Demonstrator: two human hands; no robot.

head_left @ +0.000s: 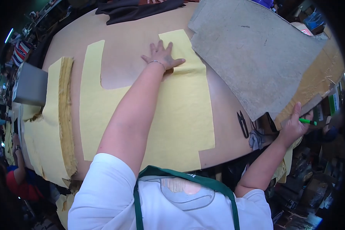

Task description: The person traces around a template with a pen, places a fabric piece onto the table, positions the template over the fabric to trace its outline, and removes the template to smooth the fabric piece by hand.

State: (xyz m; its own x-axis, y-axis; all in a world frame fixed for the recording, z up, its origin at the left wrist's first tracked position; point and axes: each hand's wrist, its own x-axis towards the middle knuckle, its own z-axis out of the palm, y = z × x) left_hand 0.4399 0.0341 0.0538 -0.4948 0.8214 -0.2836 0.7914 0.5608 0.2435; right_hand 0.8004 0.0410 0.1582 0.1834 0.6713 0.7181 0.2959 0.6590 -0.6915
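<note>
My left hand (163, 56) lies with fingers spread on a yellow U-shaped sheet (180, 111), near the top of its right arm, where the material is wrinkled. At the right, my right hand (296, 124) is closed round a green marker (307, 122), its thumb up at the lower corner of a brown cardboard piece (314, 82). A large grey board (257, 50) lies over that cardboard. Black thread snips (242, 124) rest on the table between the yellow sheet and my right hand.
A grey metal block (31, 84) stands at the left beside a folded yellow stack (66, 115). Dark cloth (138, 11) lies at the table's far edge. A grey rag (255, 142) is at the near right edge. Another person's arm (20, 161) shows at far left.
</note>
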